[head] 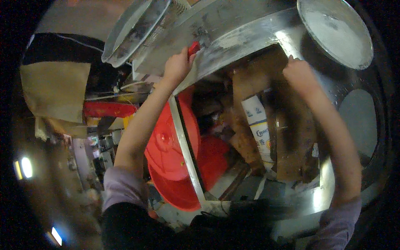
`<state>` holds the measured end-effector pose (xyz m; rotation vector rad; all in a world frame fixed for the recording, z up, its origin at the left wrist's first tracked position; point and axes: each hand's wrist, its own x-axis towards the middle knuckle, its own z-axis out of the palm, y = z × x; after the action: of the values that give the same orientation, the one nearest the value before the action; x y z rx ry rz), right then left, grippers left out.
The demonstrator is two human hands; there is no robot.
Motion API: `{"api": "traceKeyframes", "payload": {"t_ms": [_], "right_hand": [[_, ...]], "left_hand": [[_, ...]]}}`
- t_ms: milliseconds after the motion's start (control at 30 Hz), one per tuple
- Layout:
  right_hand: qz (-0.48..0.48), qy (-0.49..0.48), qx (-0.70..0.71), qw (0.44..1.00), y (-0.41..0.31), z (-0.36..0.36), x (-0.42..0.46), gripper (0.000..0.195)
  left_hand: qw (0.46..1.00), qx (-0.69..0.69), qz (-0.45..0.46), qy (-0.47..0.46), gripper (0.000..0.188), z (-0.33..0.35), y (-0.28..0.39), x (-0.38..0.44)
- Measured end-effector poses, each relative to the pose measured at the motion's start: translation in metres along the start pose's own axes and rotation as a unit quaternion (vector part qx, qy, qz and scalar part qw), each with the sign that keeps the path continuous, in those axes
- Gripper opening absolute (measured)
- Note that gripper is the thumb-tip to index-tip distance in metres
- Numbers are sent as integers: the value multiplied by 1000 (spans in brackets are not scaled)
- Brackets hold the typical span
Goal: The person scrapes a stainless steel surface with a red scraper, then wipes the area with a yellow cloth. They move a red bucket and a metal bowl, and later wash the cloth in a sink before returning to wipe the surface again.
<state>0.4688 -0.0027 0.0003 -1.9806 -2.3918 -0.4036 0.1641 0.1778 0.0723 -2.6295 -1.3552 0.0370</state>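
My left hand (178, 66) is closed round a red handle (193, 48), whose tool part I cannot make out, over a steel surface (218, 34) smeared with pale residue. Beyond the opening's far right corner, my right hand (295, 70) has its fingers curled at the steel edge; whether it grips that edge I cannot tell. Between my arms, a metal frame (187, 150) surrounds an opening with cardboard boxes (290, 147) and a white printed package (257, 125) below.
A round metal pan (340, 40) with white contents stands at the upper right. A metal basin (134, 31) is tilted at the upper left. Large red plastic tubs (168, 140) lie low at left. A brown sheet (56, 90) hangs further left.
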Motion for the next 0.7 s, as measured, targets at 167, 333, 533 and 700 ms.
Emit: {"api": "traceKeyframes", "payload": {"t_ms": [167, 333, 533, 700], "right_hand": [[4, 21, 21, 1000, 3, -4, -4, 9], [13, 12, 24, 1000, 5, 0, -5, 9], [0, 14, 37, 999, 5, -6, -6, 9], [2, -1, 39, 999, 8, -5, -7, 9]], "left_hand": [[998, 14, -18, 51, 30, -20, -7, -16], [993, 97, -63, 1, 29, -43, -38, -46], [992, 122, -19, 10, 29, -28, -31, -35], [992, 116, -12, -45, 24, -39, 29, 11]]}}
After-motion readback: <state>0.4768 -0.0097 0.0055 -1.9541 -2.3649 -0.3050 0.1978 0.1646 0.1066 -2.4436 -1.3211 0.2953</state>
